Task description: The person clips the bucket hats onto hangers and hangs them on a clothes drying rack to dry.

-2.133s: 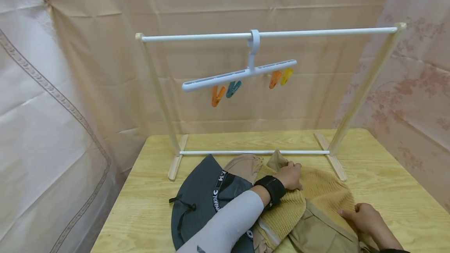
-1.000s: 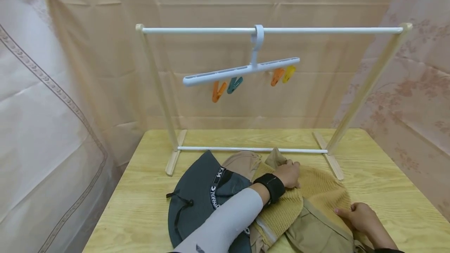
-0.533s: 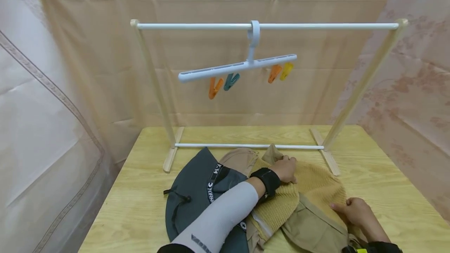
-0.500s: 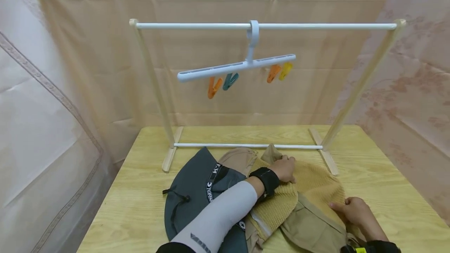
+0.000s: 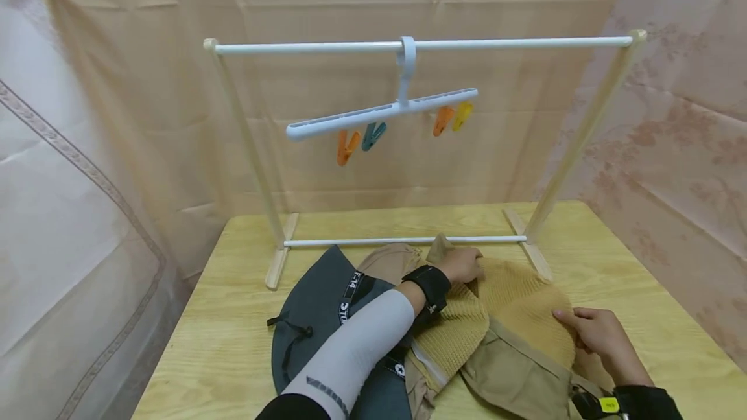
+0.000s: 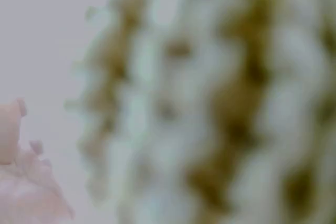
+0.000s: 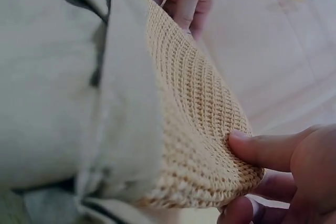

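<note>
A yellow knitted hat [image 5: 513, 290] lies among other hats on the table, its wide edge slightly raised. My left hand [image 5: 462, 266] reaches across and grips its far edge; the fingertips are partly hidden. At the right, my right hand [image 5: 598, 332] pinches the knitted edge, the thumb on top and fingers beneath, plain in the right wrist view [image 7: 294, 166]. A khaki hat [image 5: 513, 368] lies against the near side of the knitted one. Under my left forearm is a dark grey hat [image 5: 315, 310] with a lettered band and a cord. The left wrist view is mostly blurred knit [image 6: 199, 98].
A drying rack [image 5: 303, 48] stands on the wooden table [image 5: 198, 329] behind the hats. From its top bar hangs a pale blue hanger [image 5: 373, 114] with orange, teal and yellow clips [image 5: 373, 136]. Another beige hat [image 5: 391, 261] shows behind the grey one.
My right hand has risen a little with the knitted hat's edge. My left hand has shifted slightly and stays on the far edge. The head view has drifted.
</note>
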A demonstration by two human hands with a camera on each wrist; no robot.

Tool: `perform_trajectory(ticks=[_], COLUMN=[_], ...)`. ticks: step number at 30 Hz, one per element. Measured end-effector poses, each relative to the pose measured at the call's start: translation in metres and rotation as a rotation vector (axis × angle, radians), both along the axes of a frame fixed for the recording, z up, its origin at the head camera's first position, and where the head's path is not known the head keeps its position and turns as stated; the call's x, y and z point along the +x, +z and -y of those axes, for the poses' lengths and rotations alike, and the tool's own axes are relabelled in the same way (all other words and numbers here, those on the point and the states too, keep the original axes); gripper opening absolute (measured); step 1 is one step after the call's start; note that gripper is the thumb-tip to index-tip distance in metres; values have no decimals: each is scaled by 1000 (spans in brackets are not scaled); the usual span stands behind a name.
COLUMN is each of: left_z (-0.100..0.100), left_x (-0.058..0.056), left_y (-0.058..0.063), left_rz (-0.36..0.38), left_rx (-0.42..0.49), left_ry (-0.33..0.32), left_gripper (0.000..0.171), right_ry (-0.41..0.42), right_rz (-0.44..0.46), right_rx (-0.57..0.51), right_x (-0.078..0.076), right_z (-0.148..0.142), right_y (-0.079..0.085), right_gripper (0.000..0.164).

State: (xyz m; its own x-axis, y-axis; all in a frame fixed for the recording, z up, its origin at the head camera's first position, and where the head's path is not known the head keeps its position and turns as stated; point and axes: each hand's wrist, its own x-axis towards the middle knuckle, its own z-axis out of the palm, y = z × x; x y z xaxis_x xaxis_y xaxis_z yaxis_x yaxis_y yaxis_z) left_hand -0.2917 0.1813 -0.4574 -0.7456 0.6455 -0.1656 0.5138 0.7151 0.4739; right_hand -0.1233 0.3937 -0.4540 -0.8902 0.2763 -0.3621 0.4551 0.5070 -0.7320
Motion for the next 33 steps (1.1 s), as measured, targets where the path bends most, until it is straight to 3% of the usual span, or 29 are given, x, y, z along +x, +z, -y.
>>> perform_trajectory(ticks=[8, 14, 19, 25, 29, 33], left_z=[7, 12, 16, 18, 20, 19], left_x=[1, 3, 3, 3, 2, -2], left_y=[8, 8, 11, 12, 11, 11], left_rz=[-20, -7, -39, -18, -25, -37], left_rx=[71, 149, 248, 295, 336, 358], left_ry=[70, 74, 91, 103, 127, 140], left_gripper=[40, 39, 38, 38, 37, 35], right_ry=[-1, -31, -42, -59, -65, -57], right_rz=[-8, -55, -127, -131, -121, -152], right_rx=[-6, 15, 57, 55, 54, 75], right_x=[-3, -1, -3, -3, -3, -7], right_z=[7, 10, 13, 15, 16, 17], right_y=[16, 23, 33, 39, 41, 44], right_gripper=[47, 50, 50, 44, 66, 64])
